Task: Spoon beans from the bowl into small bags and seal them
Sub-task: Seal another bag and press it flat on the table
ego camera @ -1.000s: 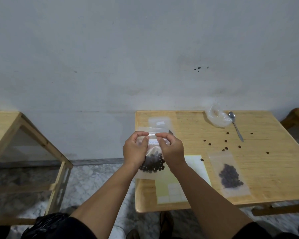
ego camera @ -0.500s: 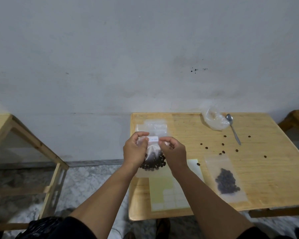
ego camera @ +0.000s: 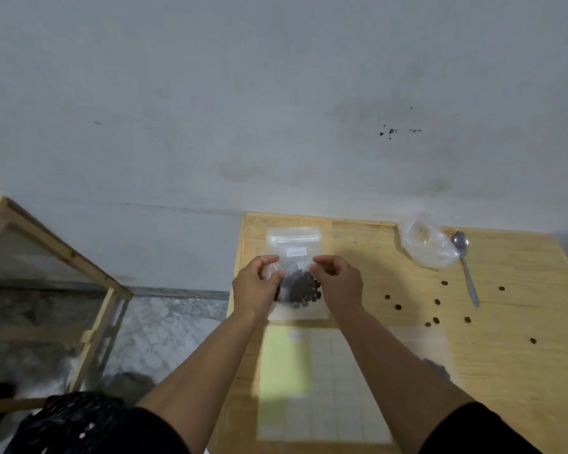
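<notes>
A small clear zip bag of dark beans (ego camera: 300, 286) lies low over the far left part of the wooden table (ego camera: 512, 371), its top strip and white label showing above my fingers. My left hand (ego camera: 254, 288) pinches the bag's left edge. My right hand (ego camera: 340, 280) is curled at its right edge, fingertips touching it. A second filled bag (ego camera: 435, 365) lies blurred near my right forearm, partly hidden. The metal spoon (ego camera: 466, 270) rests at the back right. No bowl is in view.
A crumpled clear plastic bag (ego camera: 427, 249) sits beside the spoon. Several loose beans (ego camera: 436, 320) are scattered on the right half of the table. A yellow and white gridded sheet (ego camera: 309, 381) lies near me. A wooden frame (ego camera: 53, 247) stands at the left, across a floor gap.
Both hands have slid from the bag's top seal down to its sides, and the bag has dropped lower and farther onto the table. The camera has shifted closer.
</notes>
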Demonstrator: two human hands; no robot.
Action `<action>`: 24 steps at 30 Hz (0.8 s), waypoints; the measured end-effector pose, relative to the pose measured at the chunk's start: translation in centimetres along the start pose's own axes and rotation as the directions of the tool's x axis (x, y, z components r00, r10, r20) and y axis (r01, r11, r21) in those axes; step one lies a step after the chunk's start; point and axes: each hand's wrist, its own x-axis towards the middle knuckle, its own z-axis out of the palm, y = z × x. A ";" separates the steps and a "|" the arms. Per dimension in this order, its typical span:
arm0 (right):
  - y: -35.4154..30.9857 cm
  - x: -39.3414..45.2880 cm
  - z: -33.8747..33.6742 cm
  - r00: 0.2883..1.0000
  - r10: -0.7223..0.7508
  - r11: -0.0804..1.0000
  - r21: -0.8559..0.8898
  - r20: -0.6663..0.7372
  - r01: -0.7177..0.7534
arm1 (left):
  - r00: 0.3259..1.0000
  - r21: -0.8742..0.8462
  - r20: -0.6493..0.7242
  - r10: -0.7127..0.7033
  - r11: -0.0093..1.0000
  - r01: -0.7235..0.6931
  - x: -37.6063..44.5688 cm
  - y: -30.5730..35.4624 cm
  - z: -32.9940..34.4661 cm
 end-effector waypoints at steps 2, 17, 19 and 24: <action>0.4 1.3 0.1 1.000 -0.002 0.999 -0.040 0.022 0.003 | 1.000 0.013 -0.016 -0.001 1.000 0.001 0.9 -0.1 0.9; 2.0 4.0 0.5 0.976 -0.186 0.869 -0.444 0.116 0.218 | 0.999 0.294 0.027 0.024 0.955 -0.030 2.6 -0.5 2.3; 2.1 3.8 0.4 0.958 -0.225 0.807 -0.516 0.178 0.286 | 0.996 0.371 0.070 0.055 0.925 -0.078 2.7 -0.4 2.2; 1.8 2.4 -0.4 0.913 -0.277 0.626 -0.664 0.301 0.409 | 0.978 0.439 0.163 0.127 0.879 -0.187 1.8 -0.2 2.1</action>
